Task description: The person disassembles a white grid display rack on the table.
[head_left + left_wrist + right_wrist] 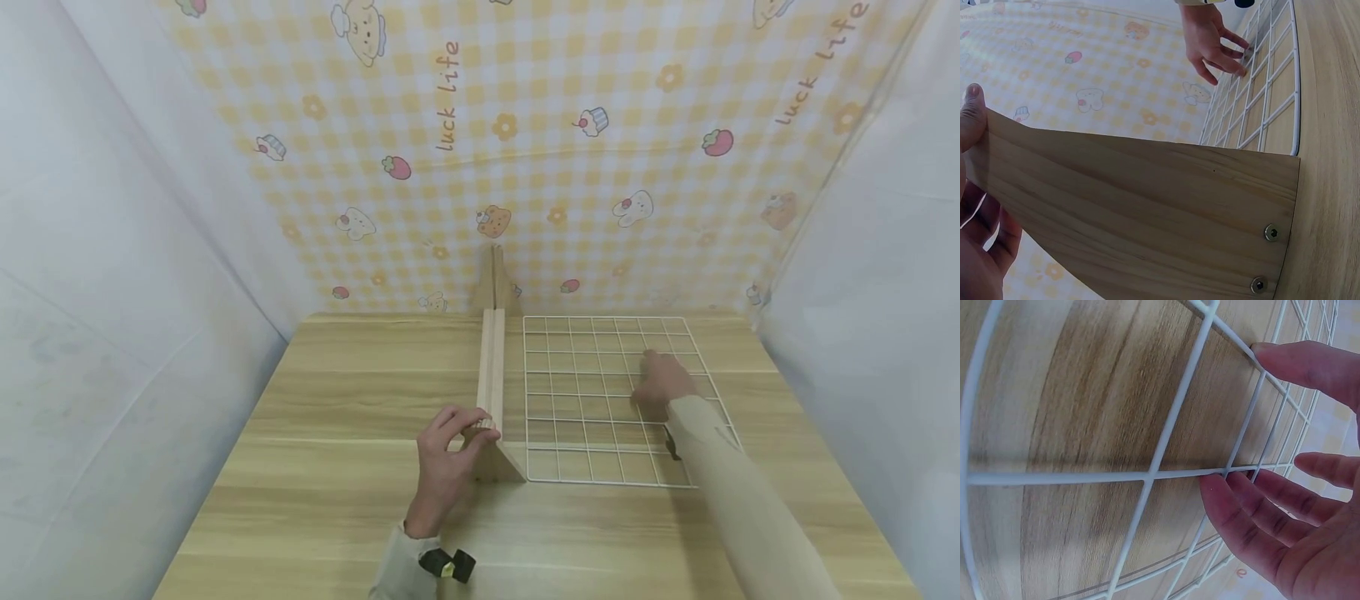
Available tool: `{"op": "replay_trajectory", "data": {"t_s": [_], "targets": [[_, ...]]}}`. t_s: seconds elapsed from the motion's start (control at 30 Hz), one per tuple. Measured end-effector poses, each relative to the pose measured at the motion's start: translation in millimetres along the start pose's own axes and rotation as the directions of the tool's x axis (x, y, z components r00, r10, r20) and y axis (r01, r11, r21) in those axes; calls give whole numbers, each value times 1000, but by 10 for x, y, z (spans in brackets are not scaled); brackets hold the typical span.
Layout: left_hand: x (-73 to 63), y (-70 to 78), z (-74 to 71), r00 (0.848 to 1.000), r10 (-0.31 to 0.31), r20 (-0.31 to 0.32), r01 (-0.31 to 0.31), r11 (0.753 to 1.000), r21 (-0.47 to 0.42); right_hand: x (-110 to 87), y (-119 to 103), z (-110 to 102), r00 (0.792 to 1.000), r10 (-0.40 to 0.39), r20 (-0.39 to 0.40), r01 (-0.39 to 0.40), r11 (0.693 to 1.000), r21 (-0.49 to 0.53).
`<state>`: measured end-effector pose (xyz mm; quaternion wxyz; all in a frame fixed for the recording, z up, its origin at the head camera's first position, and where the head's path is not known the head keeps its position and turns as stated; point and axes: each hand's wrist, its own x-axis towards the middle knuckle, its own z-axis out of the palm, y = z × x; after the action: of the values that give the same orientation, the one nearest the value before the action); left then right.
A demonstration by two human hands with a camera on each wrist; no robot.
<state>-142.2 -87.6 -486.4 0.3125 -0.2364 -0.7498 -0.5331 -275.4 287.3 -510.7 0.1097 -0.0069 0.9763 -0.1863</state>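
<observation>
A wooden stand (491, 358), made of long bars between two upright end panels, is set lengthwise on the table. My left hand (446, 462) holds the near panel's narrow top between thumb and fingers. Close up in the left wrist view, that end panel (1141, 200) shows two bolt heads low on its face. To the right of the stand, a white wire grid (577, 396) is spread low over the tabletop. Over its right half is my right hand (663, 383), thumb (1304, 362) and fingertips parted, touching the wires on either side of one cell.
The wood-grain table (337, 467) runs back to a yellow checked cloth (465, 183) printed with cartoons. White curtains (150, 275) close off both sides. The grid's near left corner meets the foot of the stand's near panel in the head view.
</observation>
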Motion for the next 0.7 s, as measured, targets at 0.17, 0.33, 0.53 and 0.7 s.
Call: {"op": "replay_trajectory", "data": {"t_s": [0.17,0.33,0.53,0.7], "targets": [[-5,2,-15,1000,-23,14,23,1000,-6,10,-7,4,1000,-5,-16,5,1000,0],[-4,6,-16,1000,-26,14,26,1000,-1,5,6,2,1000,0,-19,0,1000,-4],[11,22,-26,1000,-22,20,21,1000,5,11,14,-7,1000,-2,-13,2,1000,-3],[24,40,-56,999,-26,38,25,1000,16,30,42,-13,1000,-19,8,19,1000,-23]]}}
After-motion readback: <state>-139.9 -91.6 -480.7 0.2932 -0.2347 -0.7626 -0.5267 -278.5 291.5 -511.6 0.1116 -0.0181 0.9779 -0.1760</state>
